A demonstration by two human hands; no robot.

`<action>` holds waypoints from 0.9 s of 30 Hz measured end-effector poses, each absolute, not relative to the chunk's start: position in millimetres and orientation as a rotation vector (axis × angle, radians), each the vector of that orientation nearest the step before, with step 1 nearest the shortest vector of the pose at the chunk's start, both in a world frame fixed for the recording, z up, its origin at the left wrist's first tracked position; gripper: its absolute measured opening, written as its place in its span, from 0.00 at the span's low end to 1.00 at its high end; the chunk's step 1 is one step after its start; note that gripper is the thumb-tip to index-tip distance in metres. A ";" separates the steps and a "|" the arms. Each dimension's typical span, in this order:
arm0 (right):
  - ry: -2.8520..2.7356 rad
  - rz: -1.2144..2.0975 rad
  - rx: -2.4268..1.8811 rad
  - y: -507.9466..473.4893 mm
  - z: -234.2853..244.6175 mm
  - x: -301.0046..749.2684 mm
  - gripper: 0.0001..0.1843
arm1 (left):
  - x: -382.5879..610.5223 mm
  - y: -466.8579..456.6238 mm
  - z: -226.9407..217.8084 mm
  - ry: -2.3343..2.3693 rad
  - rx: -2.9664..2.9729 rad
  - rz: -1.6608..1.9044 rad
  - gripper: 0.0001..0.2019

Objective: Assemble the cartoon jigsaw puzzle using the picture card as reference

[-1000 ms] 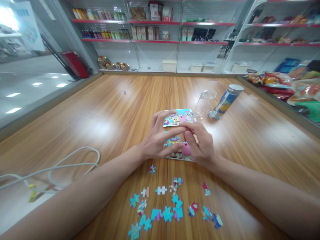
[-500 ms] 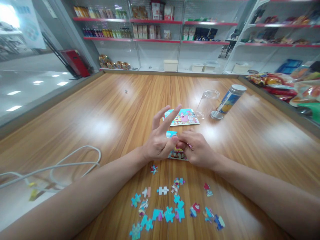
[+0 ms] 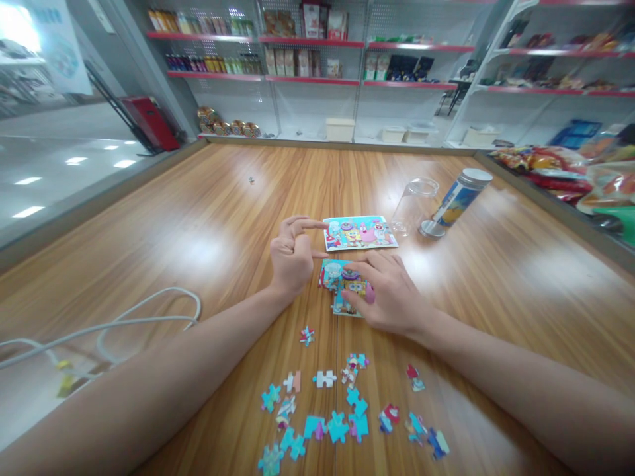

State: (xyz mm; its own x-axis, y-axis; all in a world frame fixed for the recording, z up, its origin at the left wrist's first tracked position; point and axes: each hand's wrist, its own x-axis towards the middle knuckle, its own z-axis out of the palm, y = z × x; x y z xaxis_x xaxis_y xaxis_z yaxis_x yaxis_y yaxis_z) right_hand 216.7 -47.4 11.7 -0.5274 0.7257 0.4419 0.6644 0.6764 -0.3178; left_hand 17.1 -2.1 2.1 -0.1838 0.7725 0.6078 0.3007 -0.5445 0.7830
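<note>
A partly joined jigsaw puzzle (image 3: 333,274) with cartoon figures lies on the wooden table. My right hand (image 3: 389,291) rests over its right side, thumb and index finger spread on the pieces, covering that part. To the left of the puzzle, my left hand (image 3: 294,259) is raised with thumb and index finger stretched apart, nothing between them. Just beyond lies a picture card (image 3: 361,234) with a similar cartoon scene. Closer to me are several loose puzzle pieces, among them a red and blue piece (image 3: 307,336), a white piece (image 3: 325,379) and a turquoise piece (image 3: 338,427).
A clear plastic jar (image 3: 414,206) and a blue tube with a metal lid (image 3: 459,201) lie at the right. White cables (image 3: 149,320) loop at the left edge. Packaged snacks (image 3: 555,175) sit beyond the right edge; stocked shelves (image 3: 312,43) stand behind.
My hands have parted. The left hand moved left, uncovering the picture card and the puzzle's left side; the right hand's fingers spread out over the puzzle.
</note>
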 end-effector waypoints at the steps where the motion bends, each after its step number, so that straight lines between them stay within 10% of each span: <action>1: -2.373 0.170 -1.077 -48.2 11.5 216.6 0.18 | 16.6 0.7 0.0 1.248 1.589 1.777 0.18; 10: -2.420 0.293 -1.006 -44.7 8.2 219.2 0.19 | 22.3 -2.1 4.8 1.109 1.270 1.632 0.07; 27: -2.646 0.382 -0.156 -63.0 17.0 213.4 0.06 | 23.0 0.9 4.3 1.014 1.716 1.108 0.17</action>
State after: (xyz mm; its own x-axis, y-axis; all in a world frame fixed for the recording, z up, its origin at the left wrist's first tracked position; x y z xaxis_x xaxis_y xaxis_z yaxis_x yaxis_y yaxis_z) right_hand 213.4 -63.0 17.0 -0.8880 0.1727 0.4261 0.0452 0.9551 -0.2928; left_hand 23.0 0.9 4.3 0.2834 0.9212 0.2665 0.1844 -0.3251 0.9275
